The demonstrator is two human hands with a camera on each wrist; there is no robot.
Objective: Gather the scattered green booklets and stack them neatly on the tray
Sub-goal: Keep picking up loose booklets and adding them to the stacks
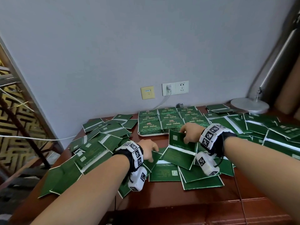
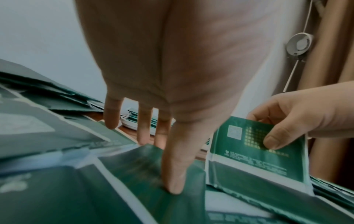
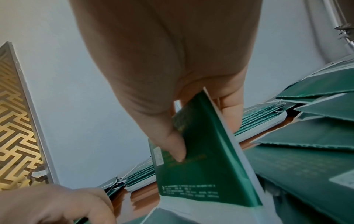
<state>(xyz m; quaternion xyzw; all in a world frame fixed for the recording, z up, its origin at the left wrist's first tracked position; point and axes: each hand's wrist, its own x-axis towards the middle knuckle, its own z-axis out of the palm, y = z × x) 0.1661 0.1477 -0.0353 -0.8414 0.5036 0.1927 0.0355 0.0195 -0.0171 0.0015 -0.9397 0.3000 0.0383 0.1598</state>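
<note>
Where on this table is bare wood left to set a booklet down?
Bare table shows along the near edge, below the loose booklets. A narrow strip lies between the white tray and the left hand. Both sides are crowded with booklets; the tray is covered with stacks.

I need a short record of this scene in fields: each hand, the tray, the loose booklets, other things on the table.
left hand: straight fingers press on a flat booklet
right hand: pinches the raised cover of an open booklet
tray: white, near the wall, holds neat stacks in rows
loose booklets: many, overlapping on both sides of the tray
table: reddish-brown
other: lamp base at the far right; wall sockets behind the tray
</note>
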